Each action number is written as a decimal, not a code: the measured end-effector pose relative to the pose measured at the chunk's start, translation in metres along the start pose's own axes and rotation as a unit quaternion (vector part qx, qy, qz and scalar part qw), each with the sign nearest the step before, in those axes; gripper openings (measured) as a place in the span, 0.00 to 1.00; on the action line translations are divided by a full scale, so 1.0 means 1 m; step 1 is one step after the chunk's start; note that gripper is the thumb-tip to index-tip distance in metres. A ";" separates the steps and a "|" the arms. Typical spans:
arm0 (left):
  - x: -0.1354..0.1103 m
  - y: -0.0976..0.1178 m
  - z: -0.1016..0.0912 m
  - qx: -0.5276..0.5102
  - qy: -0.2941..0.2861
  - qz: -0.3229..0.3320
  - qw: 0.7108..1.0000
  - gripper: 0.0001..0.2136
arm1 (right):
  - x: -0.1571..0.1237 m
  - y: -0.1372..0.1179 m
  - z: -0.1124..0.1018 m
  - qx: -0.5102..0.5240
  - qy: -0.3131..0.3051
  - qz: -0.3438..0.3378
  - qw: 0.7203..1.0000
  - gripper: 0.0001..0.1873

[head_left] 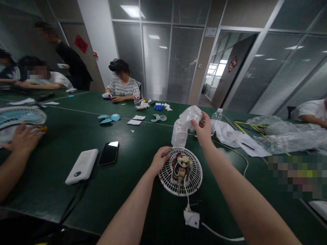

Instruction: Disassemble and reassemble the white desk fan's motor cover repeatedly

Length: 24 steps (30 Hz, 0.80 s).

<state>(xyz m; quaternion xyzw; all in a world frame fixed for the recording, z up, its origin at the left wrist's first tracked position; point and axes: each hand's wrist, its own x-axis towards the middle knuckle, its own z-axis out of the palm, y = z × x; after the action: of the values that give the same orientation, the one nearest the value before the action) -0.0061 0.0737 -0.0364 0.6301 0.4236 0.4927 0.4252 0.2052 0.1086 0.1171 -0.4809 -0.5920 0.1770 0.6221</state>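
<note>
A white round fan grille (193,177) lies flat on the green table (133,177), with the bare motor (181,166) and its wires exposed in the middle. My left hand (159,160) grips the grille's left rim, fingers curled over it. My right hand (203,131) is raised above and behind the grille, closed on a white vented motor cover (190,116). A second white housing piece (179,134) stands upright just behind the grille. A white cord runs from the motor to a switch block (191,218) near me.
A black phone (108,153) and a white power bank (82,166) lie to the left. Another person's hand (21,137) rests on a fan grille (21,117) at far left. Blue fan blades (109,118), paper scraps, a water bottle (216,117) and plastic bags (283,134) lie further back; several people sit around.
</note>
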 end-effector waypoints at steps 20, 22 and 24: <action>-0.006 0.019 0.007 0.136 0.054 0.064 0.987 0.15 | -0.136 0.028 -0.034 0.282 0.109 0.284 0.910 0.32; -0.010 0.027 0.009 0.151 0.057 0.106 0.981 0.14 | -0.136 0.032 -0.033 0.280 0.108 0.285 0.910 0.34; -0.016 0.036 0.012 0.138 0.046 0.142 0.979 0.15 | -0.138 0.037 -0.031 0.273 0.107 0.278 0.915 0.35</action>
<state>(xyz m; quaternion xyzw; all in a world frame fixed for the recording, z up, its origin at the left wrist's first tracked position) 0.0071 0.0472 -0.0077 0.7131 0.4123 0.5137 0.2400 0.2136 0.0045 0.0142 -0.4536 -0.2926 0.4453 0.7143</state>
